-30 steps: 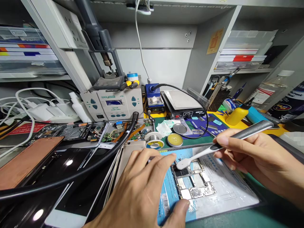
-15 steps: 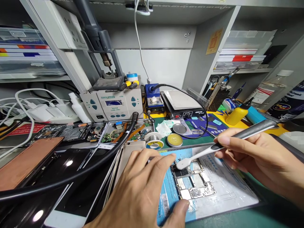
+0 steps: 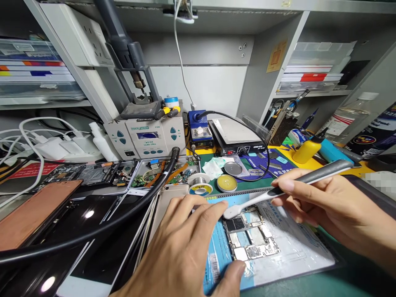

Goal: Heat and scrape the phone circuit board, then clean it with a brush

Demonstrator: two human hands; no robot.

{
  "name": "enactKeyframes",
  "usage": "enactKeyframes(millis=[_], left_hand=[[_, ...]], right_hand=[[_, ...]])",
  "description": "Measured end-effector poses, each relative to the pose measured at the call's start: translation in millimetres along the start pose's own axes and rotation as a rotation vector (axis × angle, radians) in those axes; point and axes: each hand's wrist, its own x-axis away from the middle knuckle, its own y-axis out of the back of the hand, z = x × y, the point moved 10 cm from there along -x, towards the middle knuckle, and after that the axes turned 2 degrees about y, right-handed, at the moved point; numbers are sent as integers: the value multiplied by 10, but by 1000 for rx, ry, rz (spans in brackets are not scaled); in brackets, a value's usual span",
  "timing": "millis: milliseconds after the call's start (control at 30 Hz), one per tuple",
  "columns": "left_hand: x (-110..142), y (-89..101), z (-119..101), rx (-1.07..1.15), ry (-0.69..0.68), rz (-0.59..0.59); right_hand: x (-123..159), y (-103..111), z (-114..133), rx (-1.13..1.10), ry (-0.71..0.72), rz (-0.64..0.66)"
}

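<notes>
My right hand [image 3: 321, 198] grips a toothbrush [image 3: 306, 177] with a black-and-white handle, in a pen-like hold. Its white head [image 3: 232, 211] is face down at the top left corner of a phone circuit board [image 3: 236, 222], close to my left fingertips; the bristles are hidden. On the board's left side, my left hand [image 3: 188, 243] steadies it, index fingertip at the upper corner and thumb at the lower one. Beneath the board lies a blue-and-white printed sheet in a clear sleeve [image 3: 297, 251].
Behind the sheet stand an open tin of yellow paste [image 3: 227, 182] and a solder spool [image 3: 199, 187]. A thick black hose [image 3: 123, 222] crosses phones at left from the hot air station [image 3: 148, 136]. A yellow bottle [image 3: 307, 148] stands back right, near a heating plate [image 3: 238, 136].
The toothbrush head has shifted left and slightly up, from the dark chip area to the board's top left corner. My right hand moved left with it; my left hand stays on the board.
</notes>
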Motion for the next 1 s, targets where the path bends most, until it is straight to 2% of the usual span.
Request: enactKeyframes(millis=[233, 367, 533, 767, 900, 1000], left_hand=[[6, 22, -13, -15, -15, -23], [9, -8, 1, -17, -6, -7], [1, 40, -25, -39, -5, -41], [-12, 34, -27, -72, -12, -44], [-8, 21, -15, -69, -9, -40], [-2, 37, -15, -54, -3, -48]], right_hand=[[15, 73, 36, -87, 25, -61], [17, 26, -55, -2, 29, 31], [8, 96, -131, 179, 16, 16], [24, 61, -59, 11, 28, -2], [34, 55, -113, 118, 10, 26], [16, 101, -112, 145, 9, -14]])
